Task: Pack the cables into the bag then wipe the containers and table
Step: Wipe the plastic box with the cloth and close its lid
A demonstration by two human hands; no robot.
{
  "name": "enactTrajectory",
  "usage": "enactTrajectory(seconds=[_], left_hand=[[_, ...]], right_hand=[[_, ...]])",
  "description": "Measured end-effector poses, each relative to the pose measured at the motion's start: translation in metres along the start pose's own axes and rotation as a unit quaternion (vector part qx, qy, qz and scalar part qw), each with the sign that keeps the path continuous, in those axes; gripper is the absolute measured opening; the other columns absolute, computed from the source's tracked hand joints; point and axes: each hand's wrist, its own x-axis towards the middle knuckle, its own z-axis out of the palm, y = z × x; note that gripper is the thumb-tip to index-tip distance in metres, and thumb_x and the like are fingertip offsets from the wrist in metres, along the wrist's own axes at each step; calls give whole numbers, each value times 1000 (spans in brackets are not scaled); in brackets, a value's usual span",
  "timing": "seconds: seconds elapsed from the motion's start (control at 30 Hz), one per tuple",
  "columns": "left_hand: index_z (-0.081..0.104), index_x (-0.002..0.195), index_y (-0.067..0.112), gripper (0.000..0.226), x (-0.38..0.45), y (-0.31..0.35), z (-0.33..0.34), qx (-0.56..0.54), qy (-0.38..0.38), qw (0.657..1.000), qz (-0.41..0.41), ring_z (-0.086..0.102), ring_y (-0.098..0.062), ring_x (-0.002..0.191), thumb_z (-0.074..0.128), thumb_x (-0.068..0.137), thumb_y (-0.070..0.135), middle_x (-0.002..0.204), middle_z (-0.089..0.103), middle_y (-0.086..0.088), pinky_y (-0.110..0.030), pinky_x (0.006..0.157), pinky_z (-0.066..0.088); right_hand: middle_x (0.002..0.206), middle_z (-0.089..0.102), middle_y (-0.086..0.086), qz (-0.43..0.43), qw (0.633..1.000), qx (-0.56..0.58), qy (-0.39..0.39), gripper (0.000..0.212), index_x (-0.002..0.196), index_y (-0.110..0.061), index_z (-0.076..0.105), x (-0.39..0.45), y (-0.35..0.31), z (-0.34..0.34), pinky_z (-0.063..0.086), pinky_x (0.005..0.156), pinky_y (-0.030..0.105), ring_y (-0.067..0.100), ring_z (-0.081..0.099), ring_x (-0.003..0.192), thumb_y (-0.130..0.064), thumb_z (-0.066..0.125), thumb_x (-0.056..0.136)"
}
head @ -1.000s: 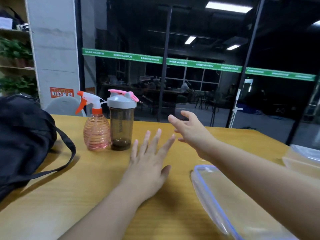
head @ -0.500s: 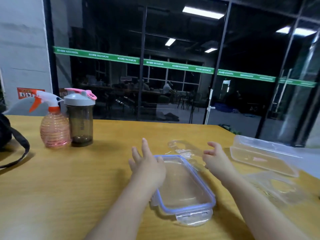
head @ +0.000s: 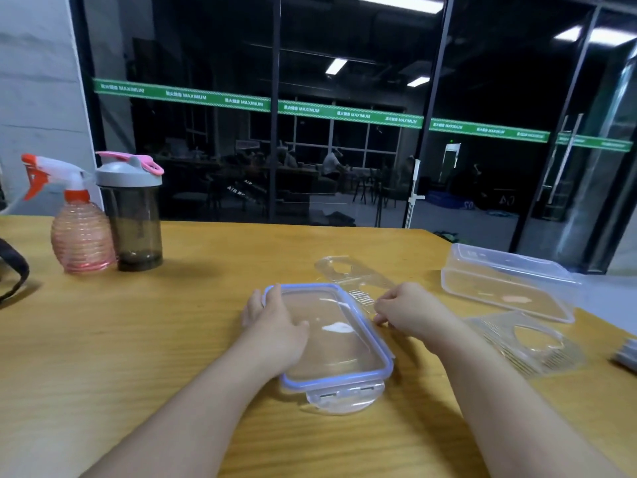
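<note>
A flat clear lid with a blue rim (head: 341, 343) lies on the wooden table (head: 138, 339) in front of me. My left hand (head: 275, 326) grips its far-left corner, fingers curled over the rim and thumb on top. At the lid's right edge, my right hand (head: 406, 312) has its curled fingers pinched on the rim. A clear empty container (head: 506, 288) stands at the right. Only the black strap of the bag (head: 13, 274) shows, at the left edge. No cables are in view.
A pink spray bottle (head: 81, 236) and a dark shaker bottle (head: 132, 215) stand at the back left. One clear ribbed insert (head: 351, 274) lies just behind the lid, another (head: 531, 343) at the right. A grey object (head: 627, 357) is cut off by the right border.
My view swung right, away from the bag. Both hands came down from the open table onto the blue-rimmed lid and closed on its two sides.
</note>
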Motion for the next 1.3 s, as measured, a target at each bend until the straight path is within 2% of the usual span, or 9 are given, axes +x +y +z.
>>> enactTrajectory(seconds=[0.3, 0.6, 0.8, 0.87, 0.93, 1.03, 1.13, 1.2, 1.3], left_hand=[[5, 148, 20, 70, -4, 3, 1, 12, -12, 1000, -1, 2, -26, 144, 46, 94, 35, 156, -2, -6, -31, 116, 9], [5, 148, 21, 67, -6, 2, 0, 15, -11, 1000, 9, -1, -25, 144, 42, 95, 36, 156, -3, 0, -31, 115, 9], [-2, 147, 35, 93, -6, -6, -21, 4, -90, 993, 72, 9, -26, 144, 57, 79, 59, 154, -10, 13, -34, 98, 42], [1, 144, 45, 99, -12, -11, -37, 48, -148, 978, 140, -7, -15, 144, 64, 71, 62, 152, -11, 18, -37, 115, 17], [6, 138, 55, 100, -20, -19, -49, 40, -206, 959, 192, -13, -3, 141, 74, 64, 59, 144, -3, 27, -29, 115, 3], [14, 124, 67, 95, -30, -28, -57, 12, -250, 944, 215, -16, 8, 136, 79, 57, 53, 142, -6, 33, -23, 113, 3], [16, 125, 67, 91, -36, -27, -58, 4, -264, 939, 220, -6, 12, 135, 77, 63, 41, 142, -2, 36, -17, 109, 7], [14, 123, 71, 86, -39, -25, -54, 32, -266, 938, 221, -9, 7, 138, 67, 63, 38, 145, -6, 34, -28, 116, 6], [11, 120, 73, 82, -42, -21, -44, 82, -251, 939, 219, -16, 3, 139, 57, 69, 28, 149, -13, 28, -40, 118, 8]], right_hand=[[83, 66, 9, 38, 993, 106, -38, 26, 96, 3, 67, 1, -2, 1, 39, 60, 27, 21, 49, 72, -6, 44, 88], [77, 61, 8, 75, 978, 189, -53, 18, 83, -5, 56, 1, -3, 3, 32, 50, 22, 11, 45, 55, -3, 41, 92], [79, 56, 10, 49, 991, 118, -35, 17, 79, -3, 62, 0, -1, 1, 33, 59, 29, 22, 43, 71, -8, 48, 86], [81, 50, 8, 22, 994, 105, -10, 26, 97, 6, 63, 0, 2, -3, 31, 66, 32, 21, 41, 74, -9, 49, 83], [81, 50, 6, -10, 996, 91, 6, 31, 112, 3, 62, -2, 4, -5, 34, 65, 28, 20, 42, 71, -11, 51, 86], [85, 61, 3, -58, 994, 95, -1, 19, 103, -13, 66, -8, 1, -3, 39, 56, 24, 14, 48, 68, -12, 54, 89], [92, 66, 5, -82, 992, 93, 1, 12, 92, -20, 64, -11, -1, 1, 51, 73, 33, 19, 58, 79, -15, 54, 90], [90, 66, 5, -85, 991, 101, -1, 12, 87, -23, 63, -12, 0, 2, 52, 82, 39, 20, 59, 83, -16, 53, 91], [81, 62, 3, -80, 988, 128, -22, 14, 90, -18, 64, -13, -1, 4, 53, 75, 37, 19, 57, 75, -13, 51, 92]])
